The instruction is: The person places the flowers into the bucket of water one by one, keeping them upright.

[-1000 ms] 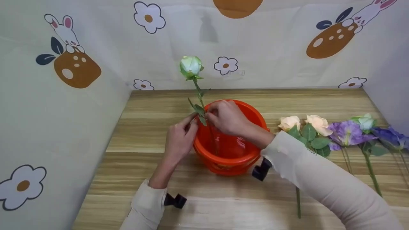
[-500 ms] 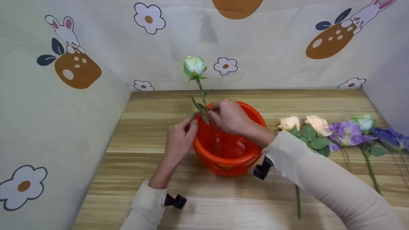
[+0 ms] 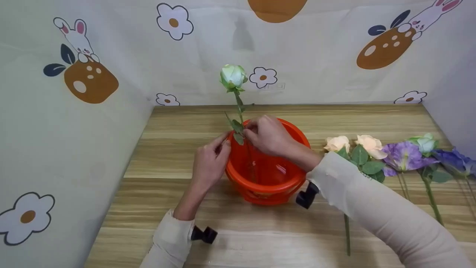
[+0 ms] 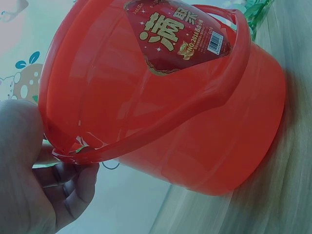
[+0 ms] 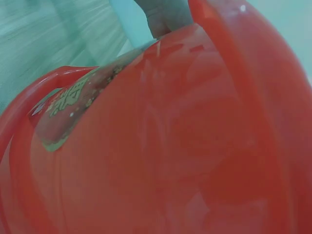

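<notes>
A red plastic bucket (image 3: 266,189) stands upright on the wooden table. My left hand (image 3: 210,163) grips its left rim; the left wrist view shows those fingers (image 4: 80,187) curled beneath the rim, near where the bucket's handle (image 4: 195,105) joins. Over the bucket's mouth, my right hand (image 3: 269,137) pinches the stem of a pale green rose (image 3: 233,76). The bloom rises above the rim at the back left, while the lower stem goes down inside the bucket. In the right wrist view the bucket wall (image 5: 126,156) fills most of the picture and hides the right fingers.
On the right of the table lie peach roses (image 3: 370,145), a light purple flower (image 3: 405,154), another pale green rose (image 3: 425,143) and a dark purple flower (image 3: 455,160). A patterned wall covering (image 3: 208,56) borders the table behind and at the left.
The pale green rose's bloom has shifted to the right, and its stem stands more upright. My right hand has moved slightly right with it. My left hand has stayed on the rim.
</notes>
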The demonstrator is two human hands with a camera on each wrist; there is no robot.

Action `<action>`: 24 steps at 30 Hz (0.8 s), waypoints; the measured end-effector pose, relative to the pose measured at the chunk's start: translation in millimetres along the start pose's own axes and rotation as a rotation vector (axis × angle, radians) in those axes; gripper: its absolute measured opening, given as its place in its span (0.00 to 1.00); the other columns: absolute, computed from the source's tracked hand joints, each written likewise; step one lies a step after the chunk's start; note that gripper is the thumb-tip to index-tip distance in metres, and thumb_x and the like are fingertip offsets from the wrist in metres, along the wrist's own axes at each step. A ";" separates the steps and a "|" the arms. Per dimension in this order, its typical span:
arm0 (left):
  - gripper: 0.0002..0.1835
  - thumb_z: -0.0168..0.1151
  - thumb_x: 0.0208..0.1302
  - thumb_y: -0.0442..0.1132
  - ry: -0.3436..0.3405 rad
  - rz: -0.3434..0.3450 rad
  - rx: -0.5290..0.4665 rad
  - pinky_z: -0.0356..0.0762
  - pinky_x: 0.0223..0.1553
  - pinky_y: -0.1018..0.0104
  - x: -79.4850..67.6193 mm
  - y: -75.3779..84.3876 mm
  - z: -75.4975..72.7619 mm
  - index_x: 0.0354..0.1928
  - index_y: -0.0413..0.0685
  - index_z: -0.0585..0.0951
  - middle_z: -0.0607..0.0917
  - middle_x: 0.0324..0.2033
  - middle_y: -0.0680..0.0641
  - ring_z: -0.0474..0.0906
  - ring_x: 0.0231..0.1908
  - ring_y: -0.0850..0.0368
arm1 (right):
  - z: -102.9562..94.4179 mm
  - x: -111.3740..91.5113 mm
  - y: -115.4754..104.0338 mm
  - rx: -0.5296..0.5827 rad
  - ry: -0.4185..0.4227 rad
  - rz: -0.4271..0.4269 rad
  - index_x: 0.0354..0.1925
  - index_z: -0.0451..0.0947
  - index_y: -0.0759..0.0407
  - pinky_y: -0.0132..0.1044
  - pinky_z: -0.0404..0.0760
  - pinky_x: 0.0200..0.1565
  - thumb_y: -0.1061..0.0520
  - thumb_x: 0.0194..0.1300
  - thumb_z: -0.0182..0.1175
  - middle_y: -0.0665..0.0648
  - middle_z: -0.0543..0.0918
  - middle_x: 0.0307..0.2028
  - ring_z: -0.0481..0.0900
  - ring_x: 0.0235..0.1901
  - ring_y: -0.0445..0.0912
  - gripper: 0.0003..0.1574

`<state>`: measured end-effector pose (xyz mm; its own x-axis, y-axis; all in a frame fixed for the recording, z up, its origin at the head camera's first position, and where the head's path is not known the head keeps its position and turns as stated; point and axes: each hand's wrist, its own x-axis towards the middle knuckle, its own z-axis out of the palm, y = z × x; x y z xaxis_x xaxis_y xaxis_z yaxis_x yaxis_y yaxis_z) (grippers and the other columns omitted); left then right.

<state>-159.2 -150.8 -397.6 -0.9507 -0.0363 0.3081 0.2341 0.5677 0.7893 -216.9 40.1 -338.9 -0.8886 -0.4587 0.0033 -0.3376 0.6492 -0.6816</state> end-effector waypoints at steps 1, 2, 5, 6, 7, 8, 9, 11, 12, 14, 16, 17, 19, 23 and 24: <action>0.21 0.54 0.76 0.42 0.002 0.002 0.001 0.62 0.23 0.71 0.0 0.0 0.0 0.64 0.45 0.86 0.70 0.20 0.55 0.64 0.21 0.62 | -0.3 -0.2 0.2 0.001 -0.002 0.002 0.54 0.88 0.62 0.32 0.84 0.28 0.57 0.78 0.60 0.56 0.86 0.29 0.80 0.24 0.45 0.15; 0.21 0.54 0.76 0.42 0.004 0.003 0.002 0.62 0.23 0.71 -0.1 0.1 -0.1 0.63 0.45 0.86 0.69 0.20 0.55 0.64 0.21 0.62 | -0.6 -0.2 0.6 0.002 -0.005 0.002 0.54 0.88 0.62 0.32 0.84 0.28 0.57 0.78 0.60 0.56 0.86 0.29 0.80 0.24 0.45 0.16; 0.21 0.54 0.76 0.42 0.002 0.007 0.000 0.62 0.22 0.71 0.1 -0.5 -0.1 0.63 0.46 0.86 0.69 0.19 0.55 0.63 0.20 0.62 | -1.8 -0.6 1.4 0.007 -0.010 0.011 0.55 0.88 0.61 0.32 0.84 0.29 0.57 0.78 0.60 0.56 0.86 0.30 0.81 0.24 0.46 0.16; 0.21 0.54 0.76 0.42 0.001 0.010 0.000 0.62 0.22 0.71 0.1 -0.5 -0.1 0.64 0.46 0.86 0.69 0.19 0.55 0.64 0.20 0.62 | -2.2 -0.7 1.6 0.008 -0.012 0.015 0.55 0.88 0.61 0.32 0.84 0.29 0.56 0.78 0.60 0.56 0.86 0.30 0.80 0.24 0.46 0.16; 0.21 0.54 0.76 0.42 0.000 0.012 -0.001 0.62 0.22 0.71 0.3 -0.8 0.1 0.64 0.45 0.86 0.69 0.19 0.55 0.64 0.20 0.62 | -2.5 -0.6 1.9 0.008 -0.012 0.018 0.55 0.88 0.61 0.32 0.84 0.29 0.56 0.78 0.60 0.56 0.85 0.29 0.80 0.24 0.46 0.16; 0.21 0.55 0.76 0.42 -0.002 0.012 -0.002 0.63 0.22 0.71 0.4 -1.1 0.3 0.64 0.45 0.85 0.70 0.19 0.55 0.64 0.20 0.62 | -2.7 -0.4 2.3 0.009 -0.011 0.021 0.55 0.88 0.61 0.32 0.84 0.28 0.56 0.78 0.60 0.56 0.85 0.29 0.80 0.24 0.46 0.16; 0.21 0.55 0.76 0.42 -0.005 0.011 -0.005 0.64 0.22 0.71 0.4 -1.2 0.3 0.64 0.45 0.85 0.70 0.19 0.55 0.65 0.20 0.62 | -3.0 -0.5 2.5 0.010 -0.011 0.025 0.55 0.88 0.61 0.32 0.84 0.28 0.56 0.78 0.60 0.56 0.85 0.29 0.80 0.24 0.46 0.16; 0.21 0.54 0.76 0.42 -0.009 0.005 -0.014 0.66 0.22 0.71 0.3 -1.8 0.6 0.65 0.45 0.85 0.73 0.20 0.53 0.67 0.21 0.61 | -3.6 -0.3 3.0 0.012 -0.013 0.029 0.55 0.88 0.60 0.32 0.84 0.29 0.55 0.79 0.59 0.56 0.85 0.30 0.80 0.24 0.46 0.16; 0.21 0.55 0.76 0.42 -0.010 0.003 -0.019 0.68 0.23 0.72 0.2 -1.8 0.6 0.65 0.46 0.85 0.74 0.21 0.52 0.68 0.21 0.61 | -3.8 -0.4 3.2 0.018 -0.017 0.033 0.56 0.88 0.59 0.33 0.84 0.29 0.55 0.79 0.59 0.56 0.85 0.30 0.80 0.24 0.46 0.16; 0.21 0.55 0.76 0.42 -0.011 -0.005 -0.029 0.71 0.24 0.72 0.0 -1.9 0.6 0.65 0.46 0.84 0.77 0.23 0.51 0.70 0.22 0.60 | -4.4 -0.3 3.6 0.027 -0.022 0.040 0.56 0.88 0.58 0.33 0.85 0.29 0.55 0.79 0.59 0.56 0.85 0.30 0.80 0.24 0.47 0.16; 0.21 0.55 0.76 0.43 -0.011 -0.008 -0.032 0.72 0.24 0.71 -0.3 -1.5 0.6 0.66 0.47 0.84 0.78 0.23 0.50 0.71 0.22 0.60 | -5.0 -0.2 3.9 0.036 -0.024 0.049 0.56 0.88 0.57 0.33 0.85 0.30 0.54 0.79 0.59 0.56 0.85 0.30 0.81 0.24 0.47 0.16; 0.21 0.55 0.76 0.43 -0.009 -0.008 -0.029 0.71 0.24 0.71 -0.3 -1.2 0.6 0.65 0.47 0.85 0.77 0.23 0.51 0.70 0.22 0.60 | -5.1 0.1 4.1 0.032 -0.016 0.042 0.55 0.88 0.58 0.33 0.84 0.29 0.54 0.79 0.59 0.56 0.86 0.30 0.80 0.24 0.46 0.15; 0.21 0.55 0.76 0.43 -0.001 -0.003 -0.018 0.68 0.23 0.71 -0.1 -0.9 0.7 0.65 0.47 0.85 0.74 0.21 0.53 0.69 0.22 0.61 | -5.3 0.6 4.8 0.023 0.002 0.027 0.53 0.88 0.59 0.32 0.83 0.28 0.55 0.79 0.59 0.56 0.86 0.30 0.80 0.24 0.46 0.15; 0.21 0.54 0.75 0.42 0.014 0.004 0.000 0.63 0.24 0.71 0.1 -0.7 0.8 0.63 0.48 0.86 0.68 0.19 0.56 0.65 0.22 0.61 | -5.6 1.6 6.4 -0.001 0.038 -0.007 0.49 0.88 0.62 0.31 0.79 0.26 0.58 0.79 0.57 0.56 0.85 0.29 0.78 0.23 0.44 0.14; 0.21 0.54 0.75 0.42 0.016 0.005 -0.001 0.63 0.24 0.71 0.1 -0.6 0.7 0.63 0.48 0.87 0.68 0.19 0.56 0.65 0.22 0.61 | -5.8 1.8 6.8 0.000 0.038 -0.005 0.48 0.88 0.62 0.31 0.79 0.25 0.58 0.79 0.57 0.56 0.85 0.29 0.78 0.23 0.44 0.14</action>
<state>-159.7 -150.5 -398.5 -0.9460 -0.0467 0.3208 0.2392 0.5670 0.7882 -222.7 47.2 -339.3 -0.8982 -0.4383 0.0344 -0.3419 0.6471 -0.6814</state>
